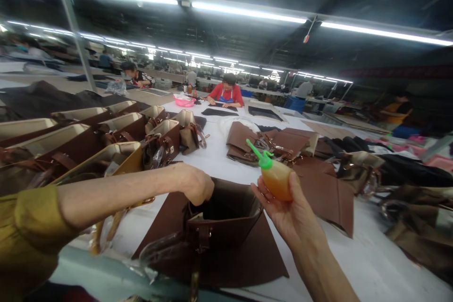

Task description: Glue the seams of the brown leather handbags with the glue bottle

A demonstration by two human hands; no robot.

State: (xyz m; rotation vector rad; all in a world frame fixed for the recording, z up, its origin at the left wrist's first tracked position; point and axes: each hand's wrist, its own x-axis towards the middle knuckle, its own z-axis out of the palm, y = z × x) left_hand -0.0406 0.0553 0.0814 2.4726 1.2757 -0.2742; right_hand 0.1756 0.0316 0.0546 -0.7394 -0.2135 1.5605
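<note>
My right hand (288, 212) is closed around a squeeze bottle (278, 180) of amber liquid, its green spout tilted up and to the left. Directly below and in front of me, a dark brown handbag (226, 231) stands with its mouth open. My left hand (198, 188) is curled closed at the bag's left upper rim, its fingertips hidden from view; it appears to grip the edge. A clear plastic wrap (159, 247) covers the strap at the bag's front. Under the bag lies a flat brown panel (264, 259).
Rows of open brown bags (81, 139) stand on the left. More brown bags and flaps (323, 191) lie to the right on the white tabletop (215, 153). Across the table a person in red (230, 94) works beside a pink basin (184, 101).
</note>
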